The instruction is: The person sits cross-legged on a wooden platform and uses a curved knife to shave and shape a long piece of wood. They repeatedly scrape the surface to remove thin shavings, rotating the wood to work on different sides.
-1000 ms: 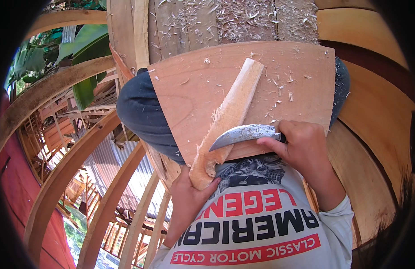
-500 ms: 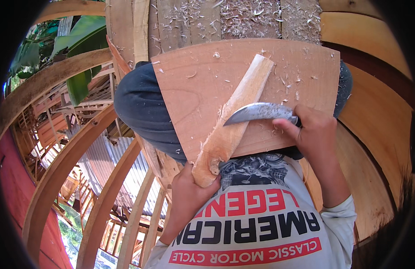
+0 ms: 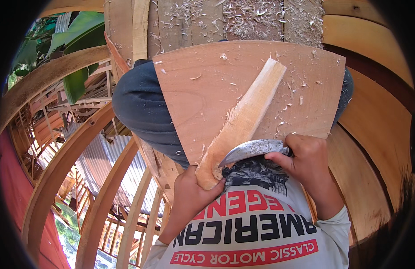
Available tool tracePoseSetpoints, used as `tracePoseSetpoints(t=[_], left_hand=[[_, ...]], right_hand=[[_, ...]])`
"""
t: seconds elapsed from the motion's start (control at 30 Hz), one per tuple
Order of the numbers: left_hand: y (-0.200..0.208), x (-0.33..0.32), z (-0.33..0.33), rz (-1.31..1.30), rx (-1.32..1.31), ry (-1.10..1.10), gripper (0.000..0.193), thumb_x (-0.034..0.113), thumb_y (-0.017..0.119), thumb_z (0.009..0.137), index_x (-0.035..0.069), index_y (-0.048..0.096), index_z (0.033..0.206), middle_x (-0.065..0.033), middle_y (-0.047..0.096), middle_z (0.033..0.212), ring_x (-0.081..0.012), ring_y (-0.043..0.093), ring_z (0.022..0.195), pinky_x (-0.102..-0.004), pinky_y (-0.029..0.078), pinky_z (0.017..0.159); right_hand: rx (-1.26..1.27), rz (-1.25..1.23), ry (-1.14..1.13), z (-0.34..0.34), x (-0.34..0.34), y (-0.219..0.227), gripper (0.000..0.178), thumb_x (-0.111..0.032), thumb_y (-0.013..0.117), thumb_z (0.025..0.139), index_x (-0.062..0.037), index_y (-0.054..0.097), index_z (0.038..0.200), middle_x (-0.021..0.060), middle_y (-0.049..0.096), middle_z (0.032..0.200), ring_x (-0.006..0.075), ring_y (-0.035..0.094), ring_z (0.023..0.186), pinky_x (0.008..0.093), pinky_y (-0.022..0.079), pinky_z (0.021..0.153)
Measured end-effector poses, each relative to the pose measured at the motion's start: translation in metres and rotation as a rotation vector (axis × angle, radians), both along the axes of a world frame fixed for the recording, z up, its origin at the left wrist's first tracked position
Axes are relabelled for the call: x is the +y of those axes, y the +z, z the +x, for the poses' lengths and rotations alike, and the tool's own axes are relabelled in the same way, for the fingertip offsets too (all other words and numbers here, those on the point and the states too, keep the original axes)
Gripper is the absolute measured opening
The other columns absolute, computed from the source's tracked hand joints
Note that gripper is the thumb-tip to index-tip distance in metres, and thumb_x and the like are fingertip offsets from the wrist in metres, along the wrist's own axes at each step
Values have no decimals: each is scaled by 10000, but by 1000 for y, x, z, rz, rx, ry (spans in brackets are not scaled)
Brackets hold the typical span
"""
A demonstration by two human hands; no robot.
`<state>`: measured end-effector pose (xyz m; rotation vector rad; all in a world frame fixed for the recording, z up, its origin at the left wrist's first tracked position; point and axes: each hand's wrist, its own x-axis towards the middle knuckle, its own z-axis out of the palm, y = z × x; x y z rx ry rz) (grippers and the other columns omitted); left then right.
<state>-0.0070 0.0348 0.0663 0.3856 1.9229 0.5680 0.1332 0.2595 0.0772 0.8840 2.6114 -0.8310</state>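
Note:
A pale, partly carved piece of wood [image 3: 248,117] slants across a flat wooden board [image 3: 189,98] on my lap. Its near end is thicker and has a curved notch. My left hand [image 3: 192,193] is closed round that near end, the thumb lying along its edge by the notch. In my right hand [image 3: 307,160] is a knife with a curved steel blade [image 3: 253,149]. The knife's tip meets the wood at the notch, and the rest of the blade lies over the board's near edge and my shirt. Most of the knife's handle is hidden in my fist.
Wood shavings [image 3: 257,22] lie thick on the planks beyond the board, with a few curls on the board itself. Curved wooden ribs [image 3: 77,170] rise on the left, with corrugated metal sheets [image 3: 122,157] behind them. Curved planks [image 3: 378,130] line the right side.
My right hand has drawn the knife down toward me, from the middle of the wood to the notch. The wood's far end has swung slightly right.

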Motion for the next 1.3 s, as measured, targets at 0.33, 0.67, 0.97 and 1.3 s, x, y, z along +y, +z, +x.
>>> tracePoseSetpoints(t=[0.33, 0.67, 0.97, 1.3], left_hand=[[-3, 0, 1, 2, 33, -19, 418, 181, 757, 672, -50, 567, 964, -186, 665, 813, -290, 679, 758, -341, 518, 664], [-11, -8, 6, 31, 71, -37, 407, 162, 762, 669, -48, 556, 950, -170, 667, 803, -270, 681, 744, -320, 515, 662], [-14, -8, 9, 40, 42, -77, 408, 172, 773, 651, -46, 552, 916, -170, 668, 791, -266, 684, 735, -324, 522, 650], [-6, -2, 10, -11, 32, -48, 391, 154, 781, 651, -56, 569, 903, -166, 672, 801, -233, 681, 740, -311, 513, 655]], right_hand=[[15, 236, 6, -6, 20, -13, 523, -557, 706, 674, -67, 551, 581, 96, 523, 512, 265, 563, 471, 342, 419, 437], [48, 535, -191, -7, 57, -35, 545, -543, 667, 761, -18, 581, 643, 136, 512, 504, 279, 533, 458, 351, 405, 441], [59, 129, -32, 4, 13, 0, 538, -515, 719, 711, -23, 539, 588, 128, 503, 499, 271, 532, 438, 343, 398, 434], [-8, 361, -123, -4, 40, -21, 551, -569, 673, 732, -26, 629, 650, 138, 543, 517, 296, 577, 485, 354, 433, 463]])
